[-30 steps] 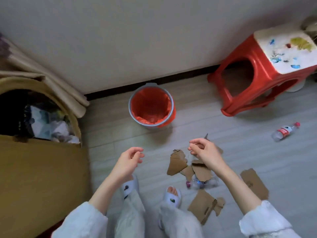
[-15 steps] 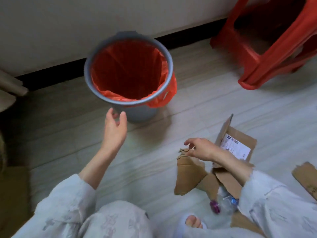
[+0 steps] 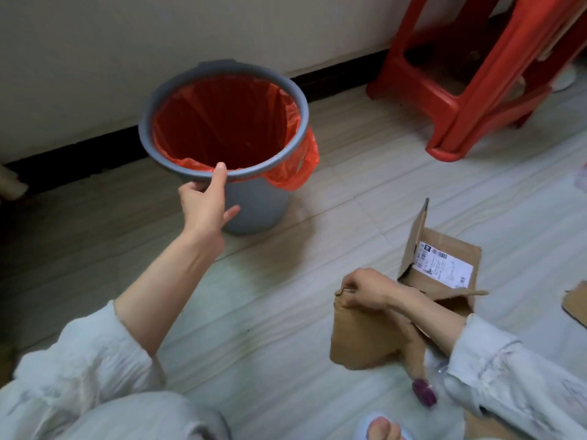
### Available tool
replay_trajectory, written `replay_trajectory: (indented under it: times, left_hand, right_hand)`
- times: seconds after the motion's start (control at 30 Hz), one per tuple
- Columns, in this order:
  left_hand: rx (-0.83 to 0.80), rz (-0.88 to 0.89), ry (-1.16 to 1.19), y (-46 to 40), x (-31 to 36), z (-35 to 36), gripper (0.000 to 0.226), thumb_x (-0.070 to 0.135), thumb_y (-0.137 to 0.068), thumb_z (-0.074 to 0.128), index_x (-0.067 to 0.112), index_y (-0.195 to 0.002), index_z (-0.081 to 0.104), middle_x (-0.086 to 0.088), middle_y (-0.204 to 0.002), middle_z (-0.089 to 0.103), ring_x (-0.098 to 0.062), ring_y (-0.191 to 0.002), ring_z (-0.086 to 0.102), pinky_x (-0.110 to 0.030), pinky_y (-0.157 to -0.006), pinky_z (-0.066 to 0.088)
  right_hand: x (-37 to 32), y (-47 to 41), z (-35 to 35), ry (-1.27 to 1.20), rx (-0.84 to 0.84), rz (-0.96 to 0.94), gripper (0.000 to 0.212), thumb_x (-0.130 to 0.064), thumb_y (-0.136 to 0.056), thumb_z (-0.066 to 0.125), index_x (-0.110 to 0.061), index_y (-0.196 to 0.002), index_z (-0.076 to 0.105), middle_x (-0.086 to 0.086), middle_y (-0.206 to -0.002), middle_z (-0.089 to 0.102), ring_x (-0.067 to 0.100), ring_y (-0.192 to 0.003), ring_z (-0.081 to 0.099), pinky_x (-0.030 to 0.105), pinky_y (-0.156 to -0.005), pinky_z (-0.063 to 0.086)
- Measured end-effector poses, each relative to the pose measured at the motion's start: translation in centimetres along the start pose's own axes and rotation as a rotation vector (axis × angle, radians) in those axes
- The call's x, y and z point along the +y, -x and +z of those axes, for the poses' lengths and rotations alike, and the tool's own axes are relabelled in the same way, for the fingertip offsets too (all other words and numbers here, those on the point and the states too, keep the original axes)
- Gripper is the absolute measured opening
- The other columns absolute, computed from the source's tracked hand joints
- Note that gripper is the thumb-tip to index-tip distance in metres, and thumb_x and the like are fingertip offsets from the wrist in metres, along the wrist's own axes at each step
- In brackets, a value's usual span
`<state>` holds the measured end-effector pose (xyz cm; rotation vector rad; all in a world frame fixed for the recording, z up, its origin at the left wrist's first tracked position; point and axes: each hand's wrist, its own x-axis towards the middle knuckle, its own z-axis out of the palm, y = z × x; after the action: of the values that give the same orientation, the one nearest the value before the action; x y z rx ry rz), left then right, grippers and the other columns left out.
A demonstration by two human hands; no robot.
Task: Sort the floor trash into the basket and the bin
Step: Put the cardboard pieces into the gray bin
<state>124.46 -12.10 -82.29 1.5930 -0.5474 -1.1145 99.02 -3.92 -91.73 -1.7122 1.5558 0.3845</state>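
Note:
A grey bin (image 3: 254, 208) lined with a red bag stands by the wall, tilted toward me. My left hand (image 3: 205, 200) grips its near rim, thumb over the edge. Lower right, my right hand (image 3: 365, 289) pinches the top edge of a torn brown cardboard piece (image 3: 365, 338) lying on the floor. Behind it stands a brown cardboard box (image 3: 444, 268) with a white shipping label. A clear plastic bottle with a purple cap (image 3: 424, 392) lies partly under my right sleeve. The basket is out of view.
A red plastic stool (image 3: 470, 90) stands at the upper right near the wall. Another cardboard scrap (image 3: 576, 303) lies at the right edge. My foot in a white slipper (image 3: 381, 427) shows at the bottom. The floor is pale tile.
The view has dropped closer to the floor. My left hand reached forward and took hold of the bin's rim. My right hand lowered and pinched the cardboard piece.

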Motion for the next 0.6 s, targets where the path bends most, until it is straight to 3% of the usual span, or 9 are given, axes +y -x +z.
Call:
replay_trajectory:
  times: [0.07, 0.13, 0.23, 0.27, 0.33, 0.43, 0.53, 0.6]
  left_hand:
    - [0.0, -0.007, -0.006, -0.2, -0.3, -0.2, 0.046, 0.037, -0.085, 0.062, 0.007, -0.116, 0.046, -0.009, -0.128, 0.051, -0.019, -0.115, 0.054, -0.037, -0.078, 0.056]
    - [-0.006, 0.002, 0.004, -0.1, -0.7, -0.3, 0.047, 0.038, -0.086, 0.061, 0.007, -0.118, 0.046, -0.007, -0.128, 0.052, -0.019, -0.116, 0.053, -0.036, -0.077, 0.055]
    - [-0.029, -0.004, 0.016, 0.3, -1.2, -0.2, 0.049, 0.042, -0.087, 0.058, 0.007, -0.12, 0.046, -0.007, -0.127, 0.051, -0.019, -0.116, 0.052, -0.034, -0.075, 0.055]
    - [-0.041, -0.014, 0.02, 0.3, -1.4, -0.1, 0.049, 0.043, -0.088, 0.057, 0.007, -0.12, 0.047, -0.008, -0.128, 0.051, -0.02, -0.116, 0.052, -0.033, -0.073, 0.055]
    - [-0.07, -0.019, 0.007, 0.7, -2.0, 0.0, 0.047, 0.04, -0.09, 0.054, 0.006, -0.122, 0.047, -0.01, -0.128, 0.052, -0.02, -0.116, 0.053, -0.03, -0.072, 0.054]
    - [-0.188, -0.005, -0.078, 1.9, -3.2, -0.1, 0.036, 0.033, -0.09, 0.056, 0.01, -0.117, 0.049, -0.009, -0.124, 0.055, -0.019, -0.112, 0.056, -0.029, -0.078, 0.051]
    - [-0.567, 0.049, -0.435, 3.2, -4.1, -0.8, 0.042, 0.031, -0.081, 0.068, 0.02, -0.117, 0.05, 0.004, -0.11, 0.059, -0.007, -0.099, 0.057, -0.019, -0.079, 0.045]
    - [-0.709, 0.028, -0.542, 3.4, -4.5, -1.1, 0.039, 0.026, -0.076, 0.074, 0.019, -0.108, 0.054, 0.005, -0.097, 0.061, -0.007, -0.087, 0.058, -0.018, -0.074, 0.045]
  right_hand:
    - [0.0, 0.5, -1.4, -0.157, 0.078, 0.004, 0.011, -0.033, -0.08, 0.063, -0.028, -0.072, 0.059, -0.008, -0.078, 0.059, 0.017, -0.088, 0.056, 0.032, -0.084, 0.046]
    - [-0.3, 1.0, -3.1, -0.323, 0.184, -0.003, 0.004, -0.021, -0.084, 0.064, -0.023, -0.081, 0.066, -0.003, -0.083, 0.065, 0.016, -0.086, 0.058, 0.026, -0.079, 0.046]
    - [-1.0, 2.2, -5.0, -0.68, 0.287, -0.007, 0.008, -0.006, -0.087, 0.061, -0.013, -0.089, 0.065, -0.002, -0.069, 0.058, -0.001, -0.055, 0.054, 0.008, -0.048, 0.038]
    - [-1.1, 2.5, -5.3, -0.788, 0.306, -0.002, 0.009, -0.005, -0.087, 0.061, -0.013, -0.088, 0.065, -0.001, -0.068, 0.058, -0.001, -0.053, 0.053, 0.01, -0.048, 0.038]
    - [-1.4, 2.9, -5.9, -0.941, 0.322, -0.01, 0.011, -0.004, -0.086, 0.062, -0.013, -0.09, 0.067, 0.001, -0.077, 0.062, 0.008, -0.066, 0.057, 0.02, -0.062, 0.045]
    - [-2.4, 3.2, -6.8, -1.092, 0.346, -0.097, 0.013, -0.003, -0.084, 0.063, -0.012, -0.089, 0.07, -0.003, -0.079, 0.067, 0.011, -0.075, 0.06, 0.026, -0.077, 0.048]
    - [-3.2, 3.3, -7.3, -1.21, 0.328, -0.175, 0.014, -0.003, -0.084, 0.061, -0.01, -0.094, 0.069, 0.002, -0.084, 0.067, 0.014, -0.081, 0.058, 0.029, -0.08, 0.045]
    - [-3.2, 3.4, -7.4, -1.317, 0.279, -0.22, 0.016, -0.002, -0.085, 0.058, -0.007, -0.097, 0.068, 0.002, -0.085, 0.068, 0.011, -0.08, 0.06, 0.026, -0.081, 0.045]
